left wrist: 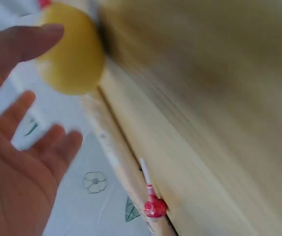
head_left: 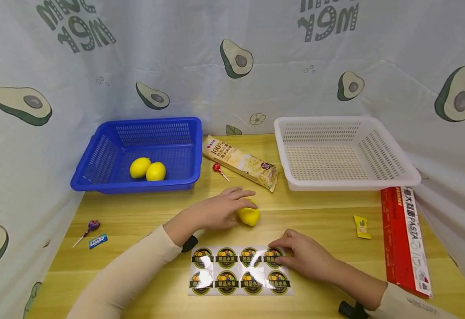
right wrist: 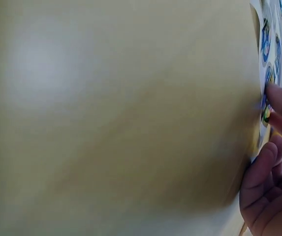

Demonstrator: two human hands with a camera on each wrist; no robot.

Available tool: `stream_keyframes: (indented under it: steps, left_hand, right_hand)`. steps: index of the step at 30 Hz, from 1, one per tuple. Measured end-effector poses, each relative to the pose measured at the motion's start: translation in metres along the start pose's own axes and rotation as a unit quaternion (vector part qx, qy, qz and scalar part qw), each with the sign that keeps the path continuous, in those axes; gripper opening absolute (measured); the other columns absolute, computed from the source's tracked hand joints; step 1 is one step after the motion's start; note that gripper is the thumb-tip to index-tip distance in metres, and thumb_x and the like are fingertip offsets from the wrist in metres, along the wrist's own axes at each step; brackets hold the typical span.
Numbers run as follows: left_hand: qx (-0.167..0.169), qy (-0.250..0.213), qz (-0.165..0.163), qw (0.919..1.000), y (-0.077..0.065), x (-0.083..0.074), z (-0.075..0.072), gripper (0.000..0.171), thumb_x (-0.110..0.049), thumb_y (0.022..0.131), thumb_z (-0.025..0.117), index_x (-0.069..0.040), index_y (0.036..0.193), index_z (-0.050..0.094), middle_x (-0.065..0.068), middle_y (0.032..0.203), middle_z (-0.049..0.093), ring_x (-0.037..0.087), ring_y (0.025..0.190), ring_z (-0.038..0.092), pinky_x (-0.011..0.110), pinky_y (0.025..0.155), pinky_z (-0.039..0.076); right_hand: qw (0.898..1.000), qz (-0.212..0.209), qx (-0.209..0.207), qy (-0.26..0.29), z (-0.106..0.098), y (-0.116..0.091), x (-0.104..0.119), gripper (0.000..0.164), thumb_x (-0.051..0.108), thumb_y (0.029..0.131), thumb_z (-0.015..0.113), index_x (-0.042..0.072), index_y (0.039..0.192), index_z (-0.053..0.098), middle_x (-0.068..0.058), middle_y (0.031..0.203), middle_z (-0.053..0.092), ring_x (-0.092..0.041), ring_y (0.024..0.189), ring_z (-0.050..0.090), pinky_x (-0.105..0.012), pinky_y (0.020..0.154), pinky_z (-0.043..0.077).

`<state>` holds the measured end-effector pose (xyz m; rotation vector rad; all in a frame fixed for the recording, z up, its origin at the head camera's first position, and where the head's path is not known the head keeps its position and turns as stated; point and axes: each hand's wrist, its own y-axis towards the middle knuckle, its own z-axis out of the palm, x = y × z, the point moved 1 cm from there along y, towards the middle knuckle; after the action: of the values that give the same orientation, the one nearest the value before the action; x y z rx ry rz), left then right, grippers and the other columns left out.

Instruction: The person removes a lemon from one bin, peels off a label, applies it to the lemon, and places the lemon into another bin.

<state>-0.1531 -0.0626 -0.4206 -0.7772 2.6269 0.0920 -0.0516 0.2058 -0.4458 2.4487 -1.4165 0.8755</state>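
My left hand (head_left: 226,208) reaches over a yellow lemon (head_left: 249,216) on the wooden table. In the left wrist view the thumb (left wrist: 45,38) overlaps the lemon's side, while the other fingers are spread apart from it. A sheet of round fruit stickers (head_left: 239,288) lies flat below, in front of the lemon. At the sheet's upper right corner, my right hand (head_left: 306,256) touches it, thumb and index fingertips apart on either side of a round sticker (head_left: 272,254). Two more lemons (head_left: 140,168) lie together in the blue basket (head_left: 136,186).
At the back right stands a white basket (head_left: 352,184). Between the baskets lie a pasta packet (head_left: 242,162) and a red lollipop (head_left: 216,167). A purple lollipop (head_left: 93,225) and a blue-white candy (head_left: 98,241) are at left, a yellow candy (head_left: 361,227) and red pasta box (head_left: 399,248) at right.
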Motion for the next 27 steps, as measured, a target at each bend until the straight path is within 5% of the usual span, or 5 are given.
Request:
stream_keyframes:
  steps: [4,8,13,21,27]
  left_hand:
    - [-0.040,-0.014,-0.044,0.9982,-0.029,-0.019,0.002,0.045,-0.026,0.092,0.077,-0.024,0.134,0.062,0.005,0.150,0.049,0.030,0.135,0.044,0.043,0.110,0.047]
    - [-0.005,-0.052,-0.068,0.9963,-0.044,-0.036,0.020,0.036,-0.032,0.093,0.076,-0.021,0.126,0.067,-0.002,0.114,0.063,0.012,0.101,0.055,0.027,0.089,0.050]
    - [0.043,-0.070,-0.110,0.9905,-0.040,-0.044,0.044,0.040,-0.039,0.093,0.075,-0.022,0.128,0.065,-0.007,0.097,0.060,0.002,0.079,0.051,0.020,0.075,0.048]
    - [0.016,-0.058,-0.128,0.9900,-0.025,-0.055,0.059,0.036,-0.038,0.095,0.072,-0.022,0.127,0.069,-0.006,0.105,0.061,0.001,0.072,0.048,0.019,0.070,0.046]
    - [-0.002,-0.079,-0.155,0.9847,-0.021,-0.058,0.061,0.036,-0.033,0.092,0.077,-0.018,0.124,0.070,-0.006,0.106,0.058,0.003,0.082,0.056,0.022,0.078,0.052]
  right_hand:
    - [1.000,-0.011,0.003,-0.009,0.001,0.012,0.006,0.032,0.031,0.090,0.078,0.019,0.119,0.076,0.011,0.090,0.056,0.004,0.069,0.041,-0.018,0.059,0.039]
    - [0.999,-0.026,0.004,-0.021,0.004,0.020,0.007,0.030,0.029,0.090,0.079,0.019,0.118,0.076,0.012,0.090,0.056,0.004,0.071,0.041,-0.018,0.061,0.039]
    - [0.999,-0.033,-0.004,-0.034,0.008,0.026,0.007,0.028,0.027,0.089,0.080,0.020,0.116,0.077,0.012,0.090,0.056,0.003,0.073,0.042,-0.017,0.062,0.040]
    - [0.999,-0.033,-0.015,-0.036,0.011,0.029,0.012,0.022,0.026,0.087,0.081,0.018,0.108,0.077,0.011,0.092,0.059,0.002,0.076,0.048,-0.019,0.065,0.044]
    - [0.998,-0.006,-0.026,-0.058,0.012,0.031,0.015,0.026,0.027,0.085,0.083,0.015,0.107,0.075,0.009,0.093,0.062,-0.001,0.079,0.051,-0.023,0.069,0.047]
